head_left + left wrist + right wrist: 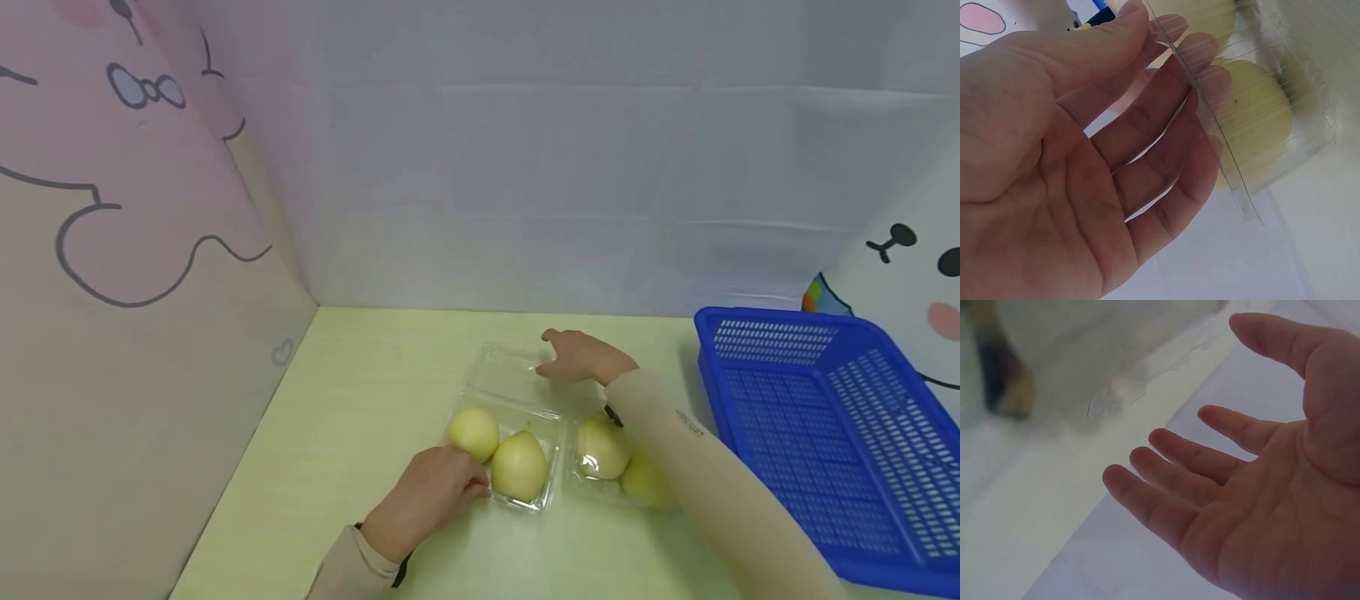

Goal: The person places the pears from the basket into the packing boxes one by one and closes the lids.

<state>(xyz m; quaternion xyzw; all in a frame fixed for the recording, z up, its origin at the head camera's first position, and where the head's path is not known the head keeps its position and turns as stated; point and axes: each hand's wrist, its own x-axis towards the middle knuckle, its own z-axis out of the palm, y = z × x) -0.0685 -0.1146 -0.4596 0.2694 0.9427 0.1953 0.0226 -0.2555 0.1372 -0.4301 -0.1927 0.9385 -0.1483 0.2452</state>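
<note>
Plastic box edge touches fingers.

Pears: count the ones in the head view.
4. Two sit in the open clear box by the left hand. Two more, and, lie beside the right forearm, partly hidden.

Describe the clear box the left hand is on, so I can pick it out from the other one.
Start at the blue basket on the right of the yellow-green table; two clear boxes of pale yellow fruit lie to its left. Yours is the open clear box farther from the basket, touched by the left hand, lid folded back under the right hand.
</note>
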